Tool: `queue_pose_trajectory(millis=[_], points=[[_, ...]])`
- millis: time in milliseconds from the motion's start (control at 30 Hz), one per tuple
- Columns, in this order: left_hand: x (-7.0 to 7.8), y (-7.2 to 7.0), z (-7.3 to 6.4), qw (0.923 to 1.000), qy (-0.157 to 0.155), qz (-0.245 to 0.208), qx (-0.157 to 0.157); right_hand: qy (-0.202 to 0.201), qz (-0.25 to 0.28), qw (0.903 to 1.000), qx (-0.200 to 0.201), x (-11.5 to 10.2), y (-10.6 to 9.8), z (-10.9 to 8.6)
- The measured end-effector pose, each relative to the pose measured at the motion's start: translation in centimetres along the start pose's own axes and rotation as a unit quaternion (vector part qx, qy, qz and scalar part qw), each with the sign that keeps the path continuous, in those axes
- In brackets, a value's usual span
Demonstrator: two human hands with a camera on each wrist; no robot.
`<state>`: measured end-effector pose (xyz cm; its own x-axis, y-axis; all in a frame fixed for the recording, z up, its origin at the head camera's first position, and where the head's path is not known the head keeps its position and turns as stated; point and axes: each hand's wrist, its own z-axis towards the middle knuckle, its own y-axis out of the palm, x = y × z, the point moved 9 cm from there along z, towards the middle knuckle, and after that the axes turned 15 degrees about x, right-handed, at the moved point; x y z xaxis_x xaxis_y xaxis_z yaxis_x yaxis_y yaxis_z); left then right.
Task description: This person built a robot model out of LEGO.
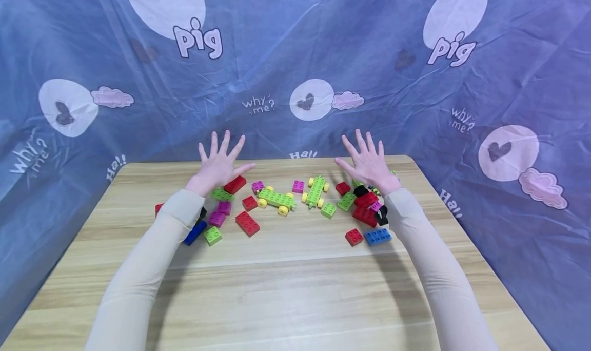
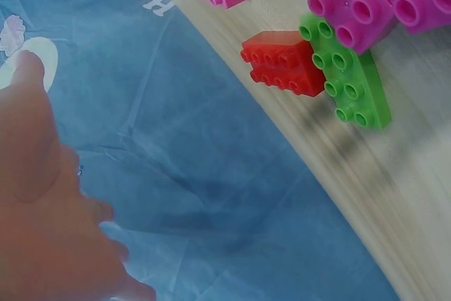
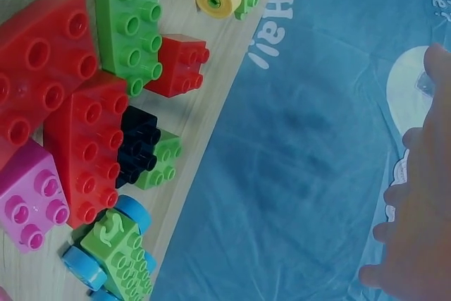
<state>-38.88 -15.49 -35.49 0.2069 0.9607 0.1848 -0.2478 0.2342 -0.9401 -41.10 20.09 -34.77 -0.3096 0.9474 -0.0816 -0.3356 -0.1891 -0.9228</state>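
Observation:
My left hand (image 1: 216, 167), fingers spread wide, is held up over the left cluster of toy building bricks and holds nothing. Below it are a red brick (image 2: 285, 61), a green brick (image 2: 349, 75) and magenta bricks (image 2: 352, 1). The right hand (image 1: 370, 165) is likewise raised with spread fingers, above the right cluster. Under it are red bricks (image 3: 88, 146), a green brick (image 3: 128, 22), a black brick (image 3: 137, 142) and a lime wheeled base (image 3: 118, 255) with blue wheels. Between the hands stand two lime wheeled bases (image 1: 277, 199) with yellow wheels.
The bricks lie on a wooden table (image 1: 295, 299), towards its far edge. A dark blue brick (image 1: 195, 233) sits at the left, a blue brick (image 1: 377, 236) at the right. Blue printed cloth (image 1: 277, 48) hangs behind and at both sides.

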Motion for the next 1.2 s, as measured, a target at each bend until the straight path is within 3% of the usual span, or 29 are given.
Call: queue_pose_trajectory(millis=[267,433,633,900,1200], points=[[0.3,0.1,-0.2,0.9997,0.014,-0.018,0.005,-0.002,0.012,0.9999,0.005,-0.5,-0.2,-0.4],[0.7,0.3,-0.7,0.9986,0.039,-0.029,0.019,-0.022,0.018,0.9995,0.014,-1.5,0.0,-0.9],[1.5,0.7,-1.8,0.9944,0.072,-0.073,0.026,-0.065,0.027,0.9972,0.024,-3.9,0.6,-1.8],[2.2,1.6,-2.7,0.9879,0.082,-0.127,0.037,-0.104,0.059,0.9928,0.014,-7.4,1.3,-3.1],[2.6,3.2,-3.8,0.9834,0.092,-0.156,0.009,-0.145,0.115,0.9821,0.032,-11.0,1.7,-4.7]])
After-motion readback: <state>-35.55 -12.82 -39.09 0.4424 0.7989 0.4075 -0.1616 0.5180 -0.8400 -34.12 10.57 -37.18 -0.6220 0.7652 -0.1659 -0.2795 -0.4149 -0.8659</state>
